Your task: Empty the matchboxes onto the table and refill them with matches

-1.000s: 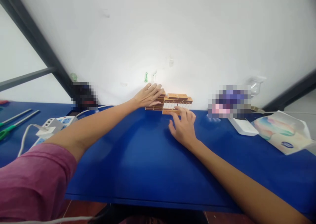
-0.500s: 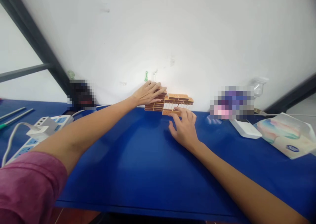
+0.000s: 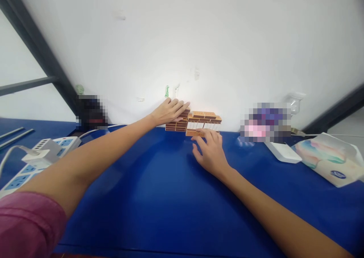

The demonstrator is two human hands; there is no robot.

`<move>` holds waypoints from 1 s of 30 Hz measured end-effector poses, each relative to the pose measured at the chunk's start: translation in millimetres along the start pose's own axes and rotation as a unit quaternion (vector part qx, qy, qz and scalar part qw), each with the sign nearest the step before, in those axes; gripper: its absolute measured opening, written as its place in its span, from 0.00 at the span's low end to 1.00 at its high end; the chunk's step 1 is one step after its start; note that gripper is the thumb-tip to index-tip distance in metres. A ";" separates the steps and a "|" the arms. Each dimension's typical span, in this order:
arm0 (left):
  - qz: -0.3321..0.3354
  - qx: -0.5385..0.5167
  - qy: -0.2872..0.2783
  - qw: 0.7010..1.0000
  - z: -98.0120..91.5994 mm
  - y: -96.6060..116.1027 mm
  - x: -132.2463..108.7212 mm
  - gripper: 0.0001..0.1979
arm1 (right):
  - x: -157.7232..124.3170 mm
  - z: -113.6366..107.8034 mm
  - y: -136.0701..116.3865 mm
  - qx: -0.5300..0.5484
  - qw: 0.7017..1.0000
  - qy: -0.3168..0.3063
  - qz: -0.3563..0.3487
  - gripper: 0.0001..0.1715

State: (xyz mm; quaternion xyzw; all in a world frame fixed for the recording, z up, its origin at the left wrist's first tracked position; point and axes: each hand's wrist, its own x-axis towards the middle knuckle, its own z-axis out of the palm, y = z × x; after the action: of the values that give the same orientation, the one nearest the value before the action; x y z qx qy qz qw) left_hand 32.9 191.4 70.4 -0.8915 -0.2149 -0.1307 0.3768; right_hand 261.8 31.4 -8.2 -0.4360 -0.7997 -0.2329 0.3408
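Observation:
Small orange and brown boxes stand stacked against the wall at the back of the blue table. My left hand (image 3: 167, 113) lies over the top of the left stack (image 3: 175, 126), fingers stretched out and covering part of it. Beside it, the right stack (image 3: 203, 115) has orange boxes on top, a row of white-faced boxes (image 3: 193, 125) in the middle and orange ones at the bottom. In front of that lower part is my right hand (image 3: 209, 150), its fingers apart and slightly bent, the tips at the boxes. Whether they touch is hard to tell.
A white power strip (image 3: 21, 176) with a plugged-in charger (image 3: 42, 156) is at the left, near two thin rods (image 3: 17, 137). On the right are a white device (image 3: 284, 152) and a tissue pack (image 3: 327, 157). Small hooks (image 3: 167, 91) are on the wall (image 3: 227, 42).
The view has shifted a little. My right hand's fingers sit slightly lower against the right stack, showing more of the white-faced row. My left hand stays on the left stack.

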 end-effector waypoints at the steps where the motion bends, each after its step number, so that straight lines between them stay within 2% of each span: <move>1: 0.002 0.002 0.001 1.000 0.1 -0.2 0.4 0.34 | 0.1 0.1 0.1 0.001 1.000 0.000 -0.001 0.09; 8: 0.026 0.030 -0.010 0.999 -4.0 -10.8 6.6 0.37 | 0.7 0.9 2.3 0.003 1.000 0.003 -0.018 0.07; 13: 0.043 0.071 -0.026 0.996 -10.7 -10.6 9.5 0.33 | 1.0 1.7 3.8 0.022 0.999 0.004 -0.024 0.07; 21: 0.058 0.070 -0.006 0.996 -10.2 -8.4 6.5 0.28 | 2.9 0.2 2.7 0.034 0.999 0.000 -0.037 0.09; 27: 0.034 0.074 0.012 0.997 -7.5 -7.0 0.9 0.29 | 5.1 -1.7 6.5 0.028 0.998 -0.004 -0.054 0.08; 30: 0.005 0.038 0.017 0.999 -15.5 -4.2 -1.2 0.30 | 7.0 -6.8 7.3 0.029 0.999 0.001 -0.045 0.09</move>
State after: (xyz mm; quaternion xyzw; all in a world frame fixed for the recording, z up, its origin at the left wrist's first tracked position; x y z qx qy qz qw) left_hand 28.7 182.4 83.1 -0.8754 -0.2088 -0.1358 0.4143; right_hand 267.6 34.3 2.1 -0.3892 -0.8247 -0.2253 0.3430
